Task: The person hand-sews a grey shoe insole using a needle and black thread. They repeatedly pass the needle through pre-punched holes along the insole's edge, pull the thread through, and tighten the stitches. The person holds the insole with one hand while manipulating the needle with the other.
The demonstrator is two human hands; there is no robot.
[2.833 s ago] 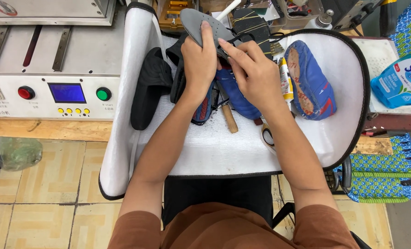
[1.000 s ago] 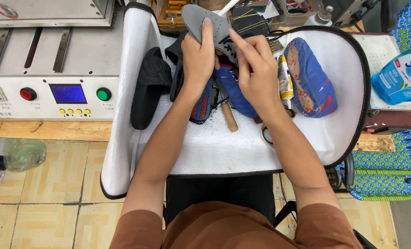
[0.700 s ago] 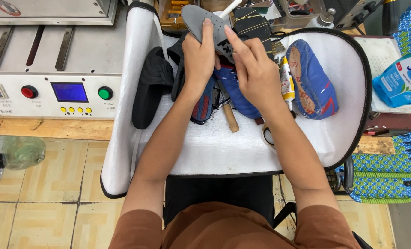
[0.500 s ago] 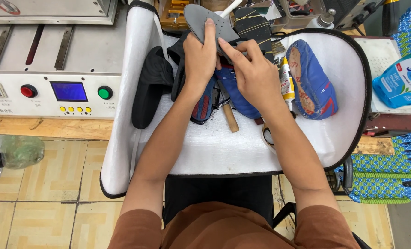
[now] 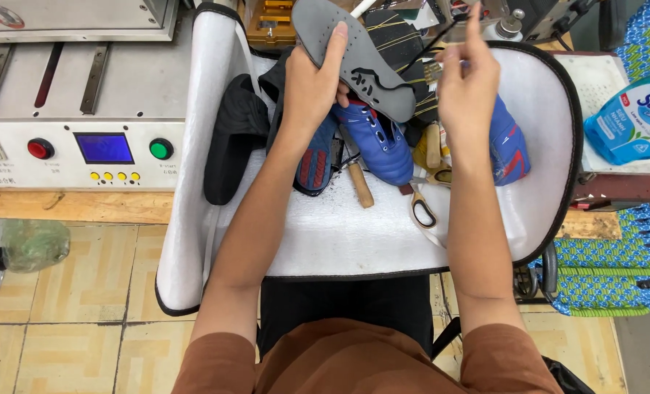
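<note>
Grey perforated foam insole [image 5: 354, 55] clamped in my left hand [image 5: 312, 87]; right hand [image 5: 467, 91] pinches small unclear item beside it; blue lace-up shoe [image 5: 380, 142] below grip, not yet fitted.

Grey insole [image 5: 354, 55]: flat, perforated, dark markings near heel end, held tilted above blue shoe [image 5: 380, 142] lying on white padded work surface [image 5: 325, 233].

A grey insole [image 5: 354, 55] with black markings is seen above the blue shoe [image 5: 376, 142]. Left of the shoe, a red-striped sole [image 5: 312, 166] and a black shoe [image 5: 231, 142] are seen on white padding [image 5: 339, 233].
</note>
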